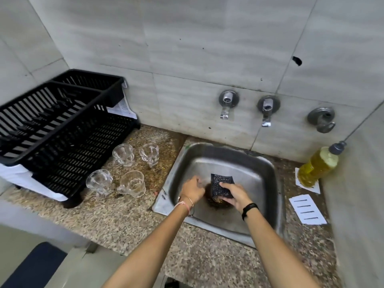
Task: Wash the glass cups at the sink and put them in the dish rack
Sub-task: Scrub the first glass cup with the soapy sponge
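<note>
**A:** Where are the hands?

**B:** Both arms reach forward and down into the sink (259,173). The right hand (234,195) has fingers and thumb wrapped round a dark sponge (222,183). It holds the sponge on edge over a brownish patch in the middle of the basin.

**A:** And the left?

**B:** The left hand (192,191) is just beside the sponge, knuckles up and fingers curled downward. It is blurred, so I cannot tell whether it holds anything. There are bands on both wrists.

**A:** And the cups?

**B:** Four glass cups (123,154) sit in two pairs on the speckled tabletop (124,225), between the sink and the black dish rack (62,121). They are well apart from both hands. The rack stands at the left, against the tiled wall.

**A:** Anything else nearby?

**B:** Two taps (227,102) stick out of the wall above the basin. A bottle (318,165) of yellow liquid stands in the right corner, on a sheet of paper.
</note>
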{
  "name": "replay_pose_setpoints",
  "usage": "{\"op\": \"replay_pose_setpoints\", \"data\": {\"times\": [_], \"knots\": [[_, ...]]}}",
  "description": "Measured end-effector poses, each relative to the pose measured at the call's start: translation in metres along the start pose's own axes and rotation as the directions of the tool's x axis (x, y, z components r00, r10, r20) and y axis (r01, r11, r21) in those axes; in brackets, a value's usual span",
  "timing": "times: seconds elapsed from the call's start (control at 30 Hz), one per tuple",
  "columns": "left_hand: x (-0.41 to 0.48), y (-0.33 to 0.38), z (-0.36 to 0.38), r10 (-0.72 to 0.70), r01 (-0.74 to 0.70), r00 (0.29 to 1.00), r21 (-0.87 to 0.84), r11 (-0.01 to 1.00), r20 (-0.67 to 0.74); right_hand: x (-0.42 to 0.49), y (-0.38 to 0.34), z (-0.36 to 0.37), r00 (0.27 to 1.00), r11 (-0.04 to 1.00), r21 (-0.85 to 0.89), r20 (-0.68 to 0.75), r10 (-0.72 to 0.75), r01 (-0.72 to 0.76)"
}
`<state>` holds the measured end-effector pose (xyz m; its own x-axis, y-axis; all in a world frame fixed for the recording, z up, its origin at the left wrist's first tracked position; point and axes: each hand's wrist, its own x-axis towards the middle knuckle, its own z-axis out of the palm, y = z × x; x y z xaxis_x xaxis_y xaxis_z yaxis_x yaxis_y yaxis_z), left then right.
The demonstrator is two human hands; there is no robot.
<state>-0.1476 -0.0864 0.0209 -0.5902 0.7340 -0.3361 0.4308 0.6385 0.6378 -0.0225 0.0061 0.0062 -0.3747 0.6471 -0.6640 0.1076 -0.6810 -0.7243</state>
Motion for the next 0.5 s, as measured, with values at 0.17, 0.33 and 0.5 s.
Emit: {"op": "replay_pose_setpoints", "data": {"times": [0.17, 0.33, 0.5], "knots": [[0.020, -0.028, -0.030, -0.065, 0.044, 0.989, -0.157, 0.987, -0.134, -0.002, -0.004, 0.032, 1.000, 1.000, 0.007, -0.025, -0.002, 0.002], [0.041, -0.047, -0.063, -0.296, 0.120, 0.899, -0.467, 0.876, -0.324, 0.004, -0.001, 0.061, 0.999, 0.999, -0.009, 0.013, -0.038, 0.038], [0.068, -0.062, -0.078, -0.456, 0.225, 0.847, -0.594, 0.773, -0.273, 0.014, 0.001, 0.084, 0.998, 0.998, -0.015, 0.028, -0.064, 0.064]]}}
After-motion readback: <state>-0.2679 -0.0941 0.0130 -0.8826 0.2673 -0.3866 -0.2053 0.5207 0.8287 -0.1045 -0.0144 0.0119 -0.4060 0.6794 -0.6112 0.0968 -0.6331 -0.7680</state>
